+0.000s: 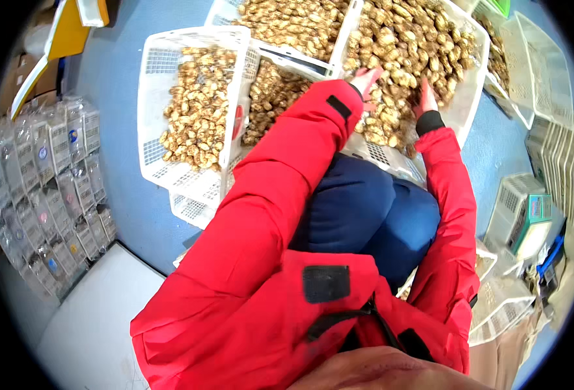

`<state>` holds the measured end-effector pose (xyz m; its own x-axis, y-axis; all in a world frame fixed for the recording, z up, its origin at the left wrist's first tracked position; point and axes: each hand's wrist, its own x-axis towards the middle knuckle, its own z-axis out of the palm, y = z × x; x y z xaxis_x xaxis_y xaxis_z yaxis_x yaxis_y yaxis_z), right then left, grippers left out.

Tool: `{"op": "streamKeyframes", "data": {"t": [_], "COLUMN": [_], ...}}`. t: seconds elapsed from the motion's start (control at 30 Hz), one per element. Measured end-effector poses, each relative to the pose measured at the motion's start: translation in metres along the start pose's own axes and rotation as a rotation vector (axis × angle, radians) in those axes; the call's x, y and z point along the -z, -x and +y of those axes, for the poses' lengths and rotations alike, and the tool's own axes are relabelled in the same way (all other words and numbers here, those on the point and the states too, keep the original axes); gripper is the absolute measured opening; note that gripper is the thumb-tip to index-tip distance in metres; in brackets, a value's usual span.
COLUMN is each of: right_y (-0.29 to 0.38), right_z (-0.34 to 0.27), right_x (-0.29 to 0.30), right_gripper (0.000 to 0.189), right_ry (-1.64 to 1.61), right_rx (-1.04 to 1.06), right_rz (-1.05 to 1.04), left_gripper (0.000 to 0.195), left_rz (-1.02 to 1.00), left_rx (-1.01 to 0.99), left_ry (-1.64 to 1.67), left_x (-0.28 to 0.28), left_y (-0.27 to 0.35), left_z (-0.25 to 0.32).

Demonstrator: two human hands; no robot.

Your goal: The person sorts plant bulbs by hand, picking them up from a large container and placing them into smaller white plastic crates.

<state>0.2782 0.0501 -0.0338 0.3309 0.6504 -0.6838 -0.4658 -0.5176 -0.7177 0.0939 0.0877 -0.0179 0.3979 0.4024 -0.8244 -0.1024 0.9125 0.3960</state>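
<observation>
A white plastic crate in front of my knees is heaped with brown knobbly pieces that look like small tubers or unshelled peanuts. My left hand rests on the heap near the crate's left side, its fingers spread. Further right, my right hand reaches down among the pieces, fingers pointing away from me; whether it grips any cannot be told. Between both hands lie more of the pieces, some paler and some dark with soil. Red sleeves with black cuffs cover both arms.
More white crates with similar pieces stand at the left, behind and at the right. Stacked empty crates and a green-framed weighing scale are at the right. Wrapped packages are piled at the left beside a white board. The floor is blue.
</observation>
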Motion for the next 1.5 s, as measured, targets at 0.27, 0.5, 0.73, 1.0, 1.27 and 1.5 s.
{"op": "streamKeyframes", "data": {"t": [0.27, 0.5, 0.73, 1.0, 1.27, 1.5], "right_y": [0.0, 0.064, 0.118, 0.143, 0.153, 0.129], "right_z": [0.022, -0.026, -0.057, -0.061, -0.073, -0.11], "right_x": [0.008, -0.005, -0.016, -0.018, -0.027, -0.114], "right_gripper": [0.044, 0.04, 0.041, 0.037, 0.049, 0.048], "right_ry": [0.039, -0.159, -0.169, -0.265, -0.29, -0.184], "right_rx": [0.188, 0.258, 0.273, 0.322, 0.308, 0.449], "right_rz": [-0.234, -0.287, -0.316, -0.373, -0.408, -0.57], "left_gripper": [0.076, 0.045, 0.051, 0.047, 0.048, 0.043], "left_rz": [-0.108, -0.583, -0.542, -0.489, -0.61, -0.585], "left_rx": [0.154, -0.061, -0.035, -0.065, -0.095, -0.264], "left_ry": [0.225, 0.422, 0.577, 0.539, 0.62, 0.85], "left_x": [-0.038, -0.025, -0.035, -0.042, -0.043, -0.016], "left_y": [0.016, 0.037, 0.084, 0.115, 0.12, 0.136], "left_z": [0.011, 0.007, 0.011, 0.006, 0.009, 0.063]}}
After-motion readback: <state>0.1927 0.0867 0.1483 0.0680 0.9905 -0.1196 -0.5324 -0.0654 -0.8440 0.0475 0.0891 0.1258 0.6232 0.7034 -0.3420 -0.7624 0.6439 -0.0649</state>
